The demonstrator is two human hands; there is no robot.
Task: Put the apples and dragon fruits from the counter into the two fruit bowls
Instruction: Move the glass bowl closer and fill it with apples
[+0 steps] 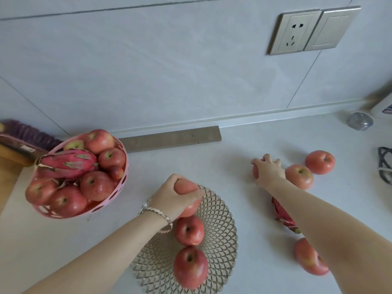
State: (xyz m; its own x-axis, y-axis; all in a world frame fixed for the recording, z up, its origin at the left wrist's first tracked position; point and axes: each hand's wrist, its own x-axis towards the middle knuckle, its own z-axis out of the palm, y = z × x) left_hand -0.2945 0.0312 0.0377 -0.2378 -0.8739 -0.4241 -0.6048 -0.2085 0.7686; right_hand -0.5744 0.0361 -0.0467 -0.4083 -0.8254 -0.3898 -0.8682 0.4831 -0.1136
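Fingers [191,195] of the left hand [174,196] wrap a firm, smooth apple [187,187] over the wire bowl [220,230], while right-hand fingers [268,161] cup another apple's [255,170] top.

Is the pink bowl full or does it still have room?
Full: the pink bowl is heaped above its rim with apples and a dragon fruit.
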